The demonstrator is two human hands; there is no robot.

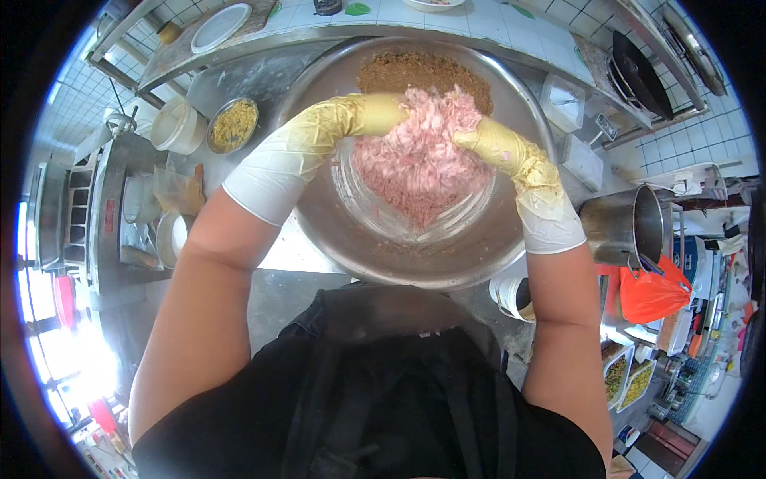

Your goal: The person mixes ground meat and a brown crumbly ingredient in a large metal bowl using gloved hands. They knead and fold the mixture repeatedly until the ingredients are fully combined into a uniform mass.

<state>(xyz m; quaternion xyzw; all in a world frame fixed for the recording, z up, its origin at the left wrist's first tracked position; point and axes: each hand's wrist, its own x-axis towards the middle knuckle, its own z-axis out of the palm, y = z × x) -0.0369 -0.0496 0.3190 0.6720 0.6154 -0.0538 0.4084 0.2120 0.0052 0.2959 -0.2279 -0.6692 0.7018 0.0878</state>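
A wide stainless steel basin [413, 263] stands right before me with pink minced meat [425, 161] in its middle. My left hand [380, 112], in a glove with yellow smears, grips the meat from the left. From the right, my right hand [486, 141], gloved and smeared the same way, grips the same clump. Meat hides the fingers of both hands, and its surface is partly blurred. Against the basin's far wall lies a brown crumbly mixture [413, 69]. Pale streaks mark the steel around the meat's near side.
A metal bowl of yellow chopped food [234, 124] and a white tub [178, 126] stand at left. To the right are a tall steel pot [616, 224] and a red plastic bag [652, 293]. A raised tiled shelf [383, 25] runs behind the basin. A white bucket [508, 296] sits below.
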